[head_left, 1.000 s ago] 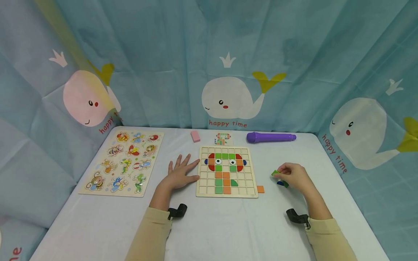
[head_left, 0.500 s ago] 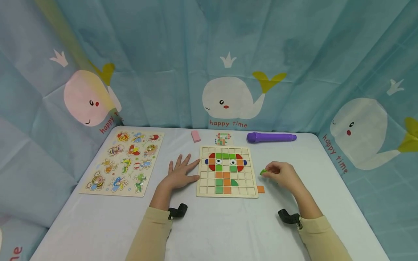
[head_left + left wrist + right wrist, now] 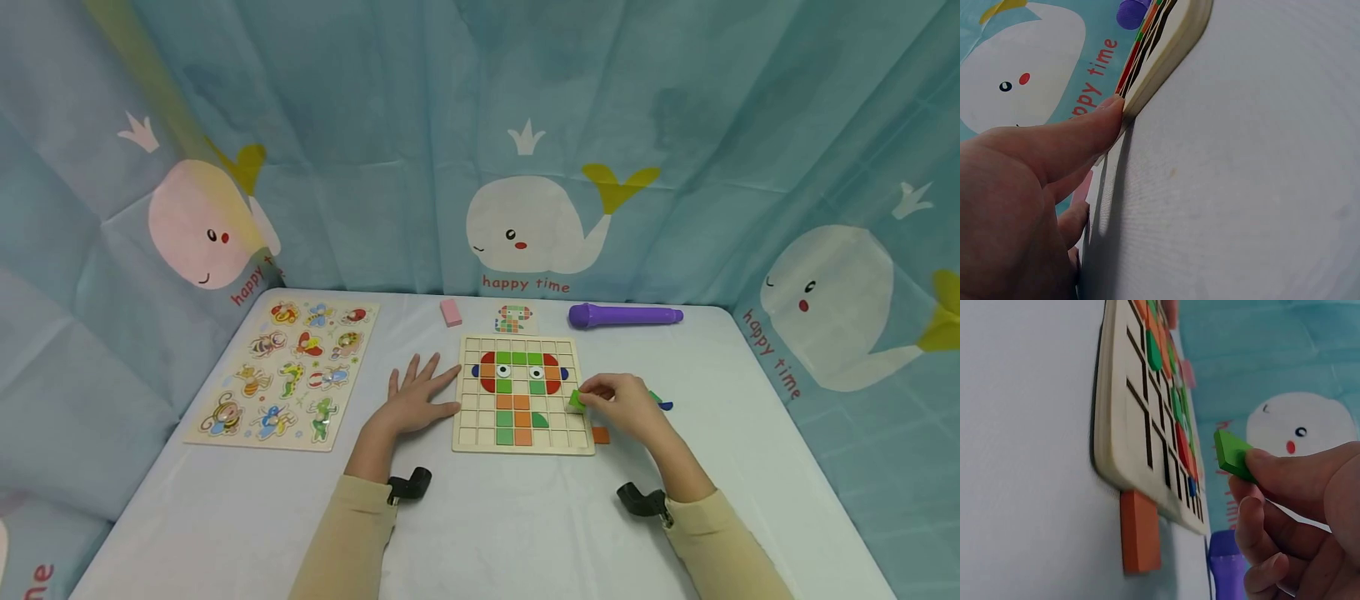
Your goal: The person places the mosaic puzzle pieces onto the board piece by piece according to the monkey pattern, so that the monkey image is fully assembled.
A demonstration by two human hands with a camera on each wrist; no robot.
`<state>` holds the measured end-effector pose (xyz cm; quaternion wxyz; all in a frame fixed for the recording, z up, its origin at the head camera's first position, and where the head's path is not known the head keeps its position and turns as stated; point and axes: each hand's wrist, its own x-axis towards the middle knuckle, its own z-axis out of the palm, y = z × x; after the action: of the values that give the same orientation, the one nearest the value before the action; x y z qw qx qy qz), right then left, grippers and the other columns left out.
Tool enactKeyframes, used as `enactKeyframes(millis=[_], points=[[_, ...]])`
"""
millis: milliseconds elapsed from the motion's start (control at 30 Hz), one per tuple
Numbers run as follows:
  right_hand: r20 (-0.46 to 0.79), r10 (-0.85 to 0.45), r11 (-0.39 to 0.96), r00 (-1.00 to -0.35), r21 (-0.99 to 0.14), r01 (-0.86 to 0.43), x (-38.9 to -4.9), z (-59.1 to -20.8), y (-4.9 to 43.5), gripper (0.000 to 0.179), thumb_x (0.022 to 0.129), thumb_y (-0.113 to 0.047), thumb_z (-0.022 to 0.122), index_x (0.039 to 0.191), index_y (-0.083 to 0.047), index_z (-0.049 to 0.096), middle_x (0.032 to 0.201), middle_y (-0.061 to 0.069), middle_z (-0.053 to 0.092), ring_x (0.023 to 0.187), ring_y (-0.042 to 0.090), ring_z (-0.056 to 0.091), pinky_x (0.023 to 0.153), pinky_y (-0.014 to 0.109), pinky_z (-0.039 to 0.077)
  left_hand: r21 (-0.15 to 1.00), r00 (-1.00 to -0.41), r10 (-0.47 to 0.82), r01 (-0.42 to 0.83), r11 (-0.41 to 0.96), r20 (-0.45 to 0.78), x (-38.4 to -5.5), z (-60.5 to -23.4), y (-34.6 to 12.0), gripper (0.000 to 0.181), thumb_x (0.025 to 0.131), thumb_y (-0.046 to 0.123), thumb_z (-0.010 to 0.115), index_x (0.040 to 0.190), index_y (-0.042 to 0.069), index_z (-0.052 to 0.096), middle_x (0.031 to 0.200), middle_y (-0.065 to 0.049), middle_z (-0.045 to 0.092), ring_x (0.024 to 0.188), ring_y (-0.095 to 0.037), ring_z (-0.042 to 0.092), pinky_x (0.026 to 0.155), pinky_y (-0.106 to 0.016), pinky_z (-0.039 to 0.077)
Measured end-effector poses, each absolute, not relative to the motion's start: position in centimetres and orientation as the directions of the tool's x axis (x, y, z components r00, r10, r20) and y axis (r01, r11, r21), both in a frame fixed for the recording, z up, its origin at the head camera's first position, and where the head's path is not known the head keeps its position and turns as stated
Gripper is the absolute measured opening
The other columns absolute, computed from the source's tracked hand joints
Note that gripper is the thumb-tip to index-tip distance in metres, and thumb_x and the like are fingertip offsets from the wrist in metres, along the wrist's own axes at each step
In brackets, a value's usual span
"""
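Observation:
My right hand (image 3: pixel 618 402) pinches a small green tile (image 3: pixel 1232 454) between thumb and forefinger, over the right edge of the wooden grid board (image 3: pixel 558 437). The board bears red, green, orange and blue tiles and two eye tiles, laid out as a figure. My left hand (image 3: pixel 411 402) lies with fingers spread at the board's left side; in the left wrist view its thumb (image 3: pixel 1094 128) touches the board's edge. An orange square tile (image 3: pixel 1140 531) lies against the board's right edge. Beside the right hand, a blue tile (image 3: pixel 666 406) and a green tile (image 3: pixel 656 397) are partly hidden.
Behind the board lie a small picture card (image 3: pixel 514 318), a pink block (image 3: pixel 451 313) and a purple toy microphone (image 3: pixel 626 316). An insect puzzle board (image 3: pixel 281 375) takes up the table's left side. A blue whale-print curtain (image 3: pixel 375 167) encloses the table's back and sides.
My right hand has carried the green tile leftward from the loose tiles to above the board's right edge. The left hand has stayed in place.

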<state>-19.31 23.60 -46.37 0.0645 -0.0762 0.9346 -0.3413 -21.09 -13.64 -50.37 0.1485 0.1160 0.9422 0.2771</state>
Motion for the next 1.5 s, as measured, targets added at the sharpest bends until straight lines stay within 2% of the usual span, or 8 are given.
enactKeyframes(millis=[767,1133,1500], points=[[-0.026,-0.293,0.681,-0.956,-0.707,-0.189,-19.9,-46.2,18.4,0.007,0.091,-0.023,0.077,0.093,-0.016,0.077,0.085,-0.005,0.071,0.078,0.012,0.061,0.072,0.029,0.052,0.552,-0.927,0.303,0.136,0.822,-0.223,-21.3,-50.1,-13.6,0.073,0.094,0.053,0.064,0.158,0.036,0.034,0.171,-0.005,0.007,0.157,-0.036,-0.012,0.120,-0.063,-0.015],[-0.037,-0.323,0.690,-0.946,-0.693,-0.208,-20.1,-46.7,15.4,0.005,0.090,-0.023,0.078,0.088,-0.019,0.077,0.076,-0.009,0.068,0.072,0.012,0.058,0.069,0.027,0.050,0.560,-0.927,0.307,0.139,0.816,-0.217,-21.2,-50.3,-13.7,0.073,0.094,0.053,0.064,0.158,0.035,0.035,0.171,-0.006,0.008,0.156,-0.037,-0.012,0.120,-0.063,-0.014],[-0.046,-0.371,0.670,-0.927,-0.705,-0.233,-20.5,-47.7,12.9,0.006,0.090,-0.024,0.078,0.086,-0.021,0.075,0.077,-0.010,0.067,0.071,0.010,0.059,0.067,0.027,0.051,0.553,-0.925,0.308,0.140,0.821,-0.224,-21.2,-50.3,-13.7,0.073,0.094,0.054,0.063,0.158,0.036,0.033,0.172,-0.005,0.006,0.156,-0.036,-0.013,0.120,-0.063,-0.015]])
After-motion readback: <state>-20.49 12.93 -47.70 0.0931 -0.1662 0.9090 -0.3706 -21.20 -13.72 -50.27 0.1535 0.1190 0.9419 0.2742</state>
